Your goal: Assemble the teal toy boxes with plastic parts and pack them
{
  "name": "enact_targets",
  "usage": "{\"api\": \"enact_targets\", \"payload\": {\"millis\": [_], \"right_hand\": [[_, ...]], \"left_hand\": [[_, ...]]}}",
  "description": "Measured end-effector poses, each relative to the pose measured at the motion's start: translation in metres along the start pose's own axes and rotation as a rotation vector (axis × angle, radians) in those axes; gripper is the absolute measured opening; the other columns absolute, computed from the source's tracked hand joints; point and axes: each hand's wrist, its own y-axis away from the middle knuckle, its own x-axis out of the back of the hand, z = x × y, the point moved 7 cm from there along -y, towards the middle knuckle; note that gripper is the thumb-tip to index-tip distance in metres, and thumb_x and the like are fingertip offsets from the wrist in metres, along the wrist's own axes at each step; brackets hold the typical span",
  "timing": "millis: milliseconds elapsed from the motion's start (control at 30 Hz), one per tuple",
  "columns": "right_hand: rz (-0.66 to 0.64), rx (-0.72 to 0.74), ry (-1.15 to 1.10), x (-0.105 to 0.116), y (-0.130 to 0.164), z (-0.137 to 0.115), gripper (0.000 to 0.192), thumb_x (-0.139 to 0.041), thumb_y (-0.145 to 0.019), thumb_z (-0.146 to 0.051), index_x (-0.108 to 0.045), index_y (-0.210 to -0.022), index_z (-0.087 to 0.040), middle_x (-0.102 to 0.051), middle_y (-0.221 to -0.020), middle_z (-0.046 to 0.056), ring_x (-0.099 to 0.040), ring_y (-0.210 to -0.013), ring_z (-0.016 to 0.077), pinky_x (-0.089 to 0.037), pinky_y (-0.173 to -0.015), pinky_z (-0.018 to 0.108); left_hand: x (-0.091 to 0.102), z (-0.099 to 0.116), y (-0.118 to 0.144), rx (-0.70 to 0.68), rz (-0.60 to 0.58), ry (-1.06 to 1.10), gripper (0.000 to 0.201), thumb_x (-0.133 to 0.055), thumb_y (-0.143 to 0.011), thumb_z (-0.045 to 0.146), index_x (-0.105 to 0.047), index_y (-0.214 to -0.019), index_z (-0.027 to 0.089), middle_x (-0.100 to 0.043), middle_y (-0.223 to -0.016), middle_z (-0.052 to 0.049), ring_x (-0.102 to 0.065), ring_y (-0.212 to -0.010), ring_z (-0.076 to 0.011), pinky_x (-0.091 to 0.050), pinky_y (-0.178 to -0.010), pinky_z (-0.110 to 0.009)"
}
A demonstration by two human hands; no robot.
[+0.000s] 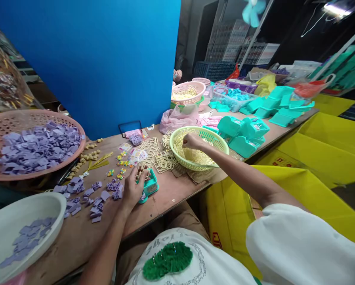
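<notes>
Fingers of the left hand (133,186) are pressed flat on a small teal box (149,187), steadying it, while the right hand (191,141) is pinched narrowly on cream pieces inside the green basket (216,139).

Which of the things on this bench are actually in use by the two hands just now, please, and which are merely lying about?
In use:
- left hand on the small teal box
- right hand reaching into the green basket of cream parts

Lying about:
- pink basket of purple pieces
- white bowl
- stacked teal cases
- cream frames on the table
</notes>
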Motion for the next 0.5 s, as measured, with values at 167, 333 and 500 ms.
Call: {"api": "enact_targets", "payload": {"millis": [167, 333, 500], "right_hand": [[0.011, -0.041, -0.233, 0.018, -0.001, 0.020, 0.037, -0.089, -0.070, -0.045, -0.067, -0.065, -0.017, -0.064, -0.062, 0.002, -0.054, -0.062, 0.0140, -0.042, -0.059, 0.027], [-0.089, 0.018, -0.554, 0.030, 0.016, -0.005, 0.056, -0.089, -0.061, -0.067, -0.067, -0.077, -0.018, -0.069, -0.077, 0.006, -0.063, -0.070, 0.0162, -0.057, -0.065, 0.031], [-0.261, 0.137, -0.689, -0.019, 0.041, -0.064, 0.058, -0.089, -0.065, -0.071, -0.073, -0.082, -0.017, -0.074, -0.081, 0.007, -0.068, -0.072, 0.0163, -0.060, -0.067, 0.031]], "left_hand": [[0.004, 0.004, -0.013, 0.020, -0.040, 0.104, 0.057, -0.081, -0.077, 0.071, -0.072, -0.102, 0.020, -0.079, -0.090, -0.008, -0.078, -0.084, -0.0264, -0.064, -0.077, -0.034], [-0.020, 0.026, -0.030, 0.159, -0.066, 0.512, 0.063, -0.093, -0.068, 0.062, -0.073, -0.107, 0.017, -0.081, -0.093, -0.008, -0.081, -0.092, -0.0290, -0.067, -0.085, -0.040], [-0.071, 0.049, -0.039, 0.285, -0.100, 0.845, 0.037, -0.094, -0.075, 0.037, -0.072, -0.099, 0.018, -0.082, -0.109, -0.008, -0.079, -0.111, -0.0271, -0.067, -0.102, -0.046]]}}
